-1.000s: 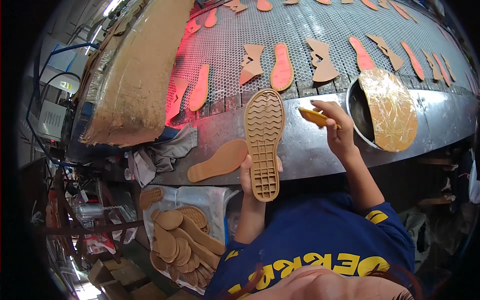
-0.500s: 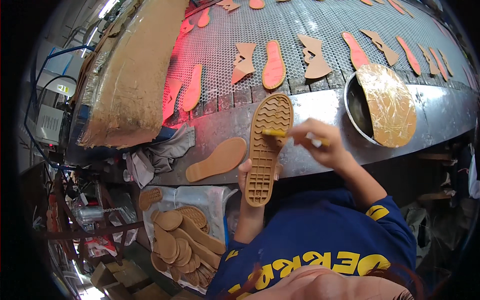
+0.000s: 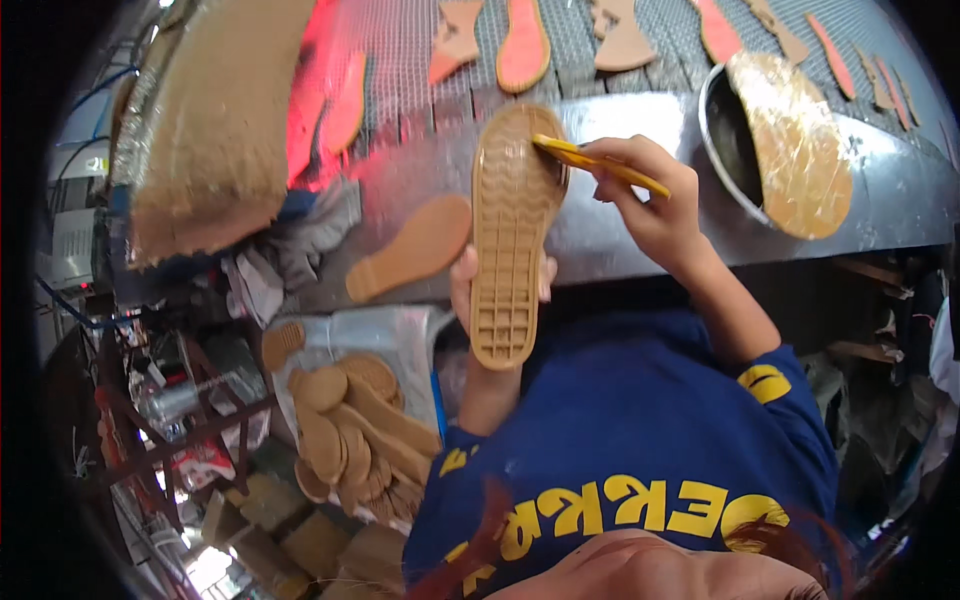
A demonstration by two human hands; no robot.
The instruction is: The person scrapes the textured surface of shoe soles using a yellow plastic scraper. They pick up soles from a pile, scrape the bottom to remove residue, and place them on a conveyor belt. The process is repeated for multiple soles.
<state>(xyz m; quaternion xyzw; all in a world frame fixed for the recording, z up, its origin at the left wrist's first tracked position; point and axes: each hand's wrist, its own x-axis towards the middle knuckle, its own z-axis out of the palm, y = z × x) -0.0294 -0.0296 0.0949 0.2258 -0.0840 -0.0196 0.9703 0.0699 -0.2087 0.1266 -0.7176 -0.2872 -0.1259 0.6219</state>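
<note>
Shoe sole (image 3: 511,235), tan rubber, tread side facing you, stands upright in your left hand (image 3: 478,290); fingers wrap it from behind, fingertips showing at both edges near the heel half. Toe end points away from you, up over the metal ledge (image 3: 620,215). Left of your left hand: flat tan insole piece (image 3: 412,248) lies on the ledge, just beside the sole, not touching. Further left, crumpled grey rags (image 3: 290,255) and a big brown crusted slab (image 3: 215,120). Below-left of that hand, a bag of stacked tan insoles (image 3: 350,420). Your right hand (image 3: 650,195) is closed around a yellow brush handle (image 3: 595,160), thumb and fingers pinching it; the tip touches the sole's toe end at its right edge. Right of your right hand: metal bowl (image 3: 725,140) with a glue-caked board (image 3: 795,140) lying across it. Beyond both hands, mesh conveyor (image 3: 420,40) carries orange and tan cut pieces (image 3: 525,45).
</note>
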